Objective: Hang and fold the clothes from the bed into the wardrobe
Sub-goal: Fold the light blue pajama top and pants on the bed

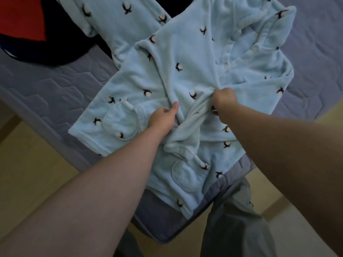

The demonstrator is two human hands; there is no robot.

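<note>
Fleece in pale blue, dotted with small dark prints: a pale blue fleece pyjama top (185, 52) lies spread across the grey quilted bed (55, 86), its lower hem hanging over the near corner of the mattress. Both hands are in the middle of it. The left hand (163, 117) has its thumb on top of a fold and its fingers tucked out of sight beneath, so its grip is clamped on that fold near the centre front. Just beside it, the right hand (223, 101) is balled into a fist, grip clamped on a bunch of the same fabric, with creases radiating from the knuckles. Left of the left wrist sits a rounded patch pocket (118, 125); a second pocket (185, 175) lies nearer the hem. White buttons (255, 46) run along the placket at the upper right. Further up the bed lies a matching pale blue fleece piece (115, 15), touching the top, and at the far left a dark garment with a red panel (27, 34). Below, the person's grey trousers (235, 219) stand over a tan floor (37, 154).
</note>
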